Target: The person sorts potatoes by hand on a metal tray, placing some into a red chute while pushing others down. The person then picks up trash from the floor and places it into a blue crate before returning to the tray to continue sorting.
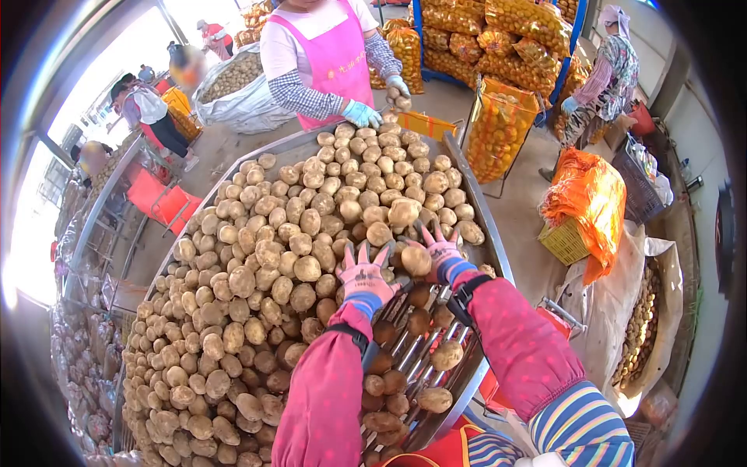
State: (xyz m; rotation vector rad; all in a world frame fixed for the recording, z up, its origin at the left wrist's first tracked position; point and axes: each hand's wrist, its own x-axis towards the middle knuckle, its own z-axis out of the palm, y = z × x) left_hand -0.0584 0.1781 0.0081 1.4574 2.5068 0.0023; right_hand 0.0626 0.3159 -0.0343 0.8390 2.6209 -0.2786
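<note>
A broad heap of potatoes covers the metal sorting table. My left hand, in a pink glove with grey fingertips, lies open against the heap with its fingers spread. Close to its right, my right hand wears the same kind of glove, fingers apart and pointing away over the potatoes. One larger potato sits between the two hands, beside my right thumb. Below my hands, loose potatoes rest on metal rollers.
Across the table a person in a pink apron handles potatoes with gloved hands. Filled net sacks stand behind. Orange netting lies over a yellow crate at right, where another person stands. Red chairs are at left.
</note>
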